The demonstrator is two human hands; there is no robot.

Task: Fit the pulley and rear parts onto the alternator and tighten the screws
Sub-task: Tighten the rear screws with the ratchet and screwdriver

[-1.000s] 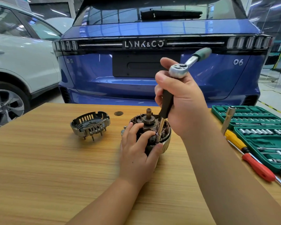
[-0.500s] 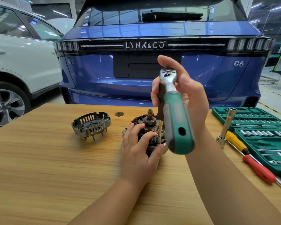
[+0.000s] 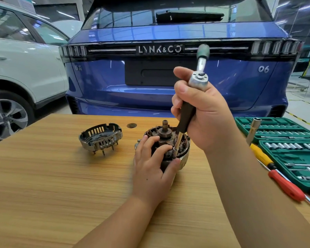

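Tightening a rim screw: my left hand clamps the round metal alternator body mid-bench, right hand wraps the green-handled ratchet's extension; next, swing again.

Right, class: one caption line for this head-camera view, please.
Left hand steadies the alternator while the right hand drives a ratchet wrench into it.

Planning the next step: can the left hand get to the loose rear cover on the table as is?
Probably yes: the rear cover lies on bare table, nothing between, but the left hand must first release the alternator.
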